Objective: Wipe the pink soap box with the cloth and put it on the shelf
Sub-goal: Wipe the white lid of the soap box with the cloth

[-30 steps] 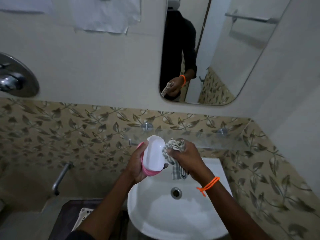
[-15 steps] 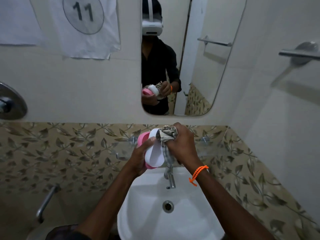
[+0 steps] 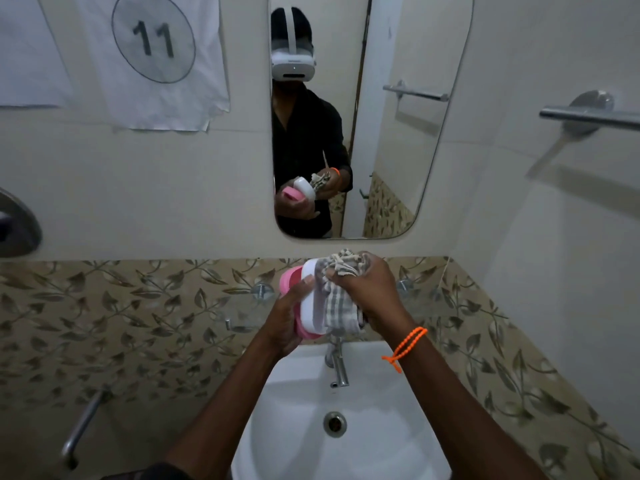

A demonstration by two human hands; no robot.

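The pink soap box point(image 3: 308, 299) has a white lid and stands on edge above the basin. My left hand point(image 3: 284, 317) grips it from the left, thumb across the white lid. My right hand point(image 3: 369, 291) holds a bunched grey checked cloth point(image 3: 337, 299) and presses it against the lid's right side. The glass shelf point(image 3: 239, 311) is fixed to the leaf-patterned tiles just behind and to the left of the box, partly hidden by my hands.
A white basin point(image 3: 391, 431) with a chrome tap point(image 3: 337, 365) lies below my hands. A mirror point(image 3: 398, 116) hangs above, showing a person's reflection. A towel bar point(image 3: 588, 116) juts from the right wall, a chrome handle point(image 3: 81, 427) at lower left.
Both hands have lifted the soap box and cloth from over the basin up to shelf height. The cloth has moved over the white lid. The view has tilted upward.
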